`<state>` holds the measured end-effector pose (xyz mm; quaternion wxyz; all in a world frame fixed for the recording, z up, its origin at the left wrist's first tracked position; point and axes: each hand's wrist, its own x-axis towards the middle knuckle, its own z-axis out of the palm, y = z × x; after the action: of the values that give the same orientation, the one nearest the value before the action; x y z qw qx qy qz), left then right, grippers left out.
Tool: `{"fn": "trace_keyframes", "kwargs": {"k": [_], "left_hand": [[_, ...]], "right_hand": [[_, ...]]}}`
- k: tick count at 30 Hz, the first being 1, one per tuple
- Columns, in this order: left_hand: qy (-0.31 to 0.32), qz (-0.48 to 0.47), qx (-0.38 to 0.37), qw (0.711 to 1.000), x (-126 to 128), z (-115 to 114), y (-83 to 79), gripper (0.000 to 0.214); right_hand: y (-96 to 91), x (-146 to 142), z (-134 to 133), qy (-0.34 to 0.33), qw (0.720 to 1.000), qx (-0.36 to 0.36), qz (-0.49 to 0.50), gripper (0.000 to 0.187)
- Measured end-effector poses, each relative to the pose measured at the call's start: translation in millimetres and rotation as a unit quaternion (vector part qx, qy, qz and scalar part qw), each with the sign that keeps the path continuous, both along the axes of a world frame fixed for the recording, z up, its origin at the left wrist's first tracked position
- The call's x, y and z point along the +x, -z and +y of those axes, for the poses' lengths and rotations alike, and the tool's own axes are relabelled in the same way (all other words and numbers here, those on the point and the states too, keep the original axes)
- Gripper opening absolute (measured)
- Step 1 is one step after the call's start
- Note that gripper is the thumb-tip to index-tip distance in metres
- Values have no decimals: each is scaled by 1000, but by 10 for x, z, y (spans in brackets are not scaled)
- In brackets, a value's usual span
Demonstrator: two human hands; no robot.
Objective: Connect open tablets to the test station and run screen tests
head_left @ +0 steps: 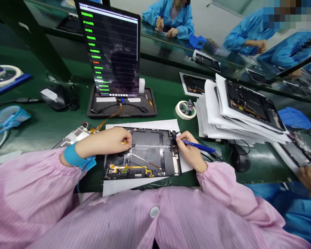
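I read the open tablet housing (142, 154) as light, stiff but fragile, best held by its edges. It lies on a white paper sheet (142, 128); the left hand (105, 141) curls over its edge, and the right hand (190, 152) pinches a blue pen (198, 146).

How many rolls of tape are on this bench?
2: one tape roll beside the stack of white paper, another tape roll at the far left; more may be hidden.
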<state>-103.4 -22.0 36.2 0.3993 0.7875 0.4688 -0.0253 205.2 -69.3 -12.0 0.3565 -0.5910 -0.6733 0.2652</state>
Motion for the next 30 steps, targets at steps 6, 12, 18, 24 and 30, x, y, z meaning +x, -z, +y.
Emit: {"fn": "trace_keyframes", "kwargs": {"k": [6,12,18,24,30], "left_hand": [[5,-11,-20,1000,-29,41,10,21],[0,-54,-13,998,-52,78,55,19],[2,-104,3,995,-99,142,40,22],[-34,-118,56,991,-149,212,-6,32],[-148,-178,116,966,-161,253,-31,34]], "right_hand": [[-259,15,177,-15,996,76,-46,14],[-463,-254,885,-48,930,129,-342,17],[-502,-337,1581,-59,900,128,-414,41],[-662,-91,2196,102,916,58,-384,60],[-630,-525,1473,-79,919,194,-334,33]]}}
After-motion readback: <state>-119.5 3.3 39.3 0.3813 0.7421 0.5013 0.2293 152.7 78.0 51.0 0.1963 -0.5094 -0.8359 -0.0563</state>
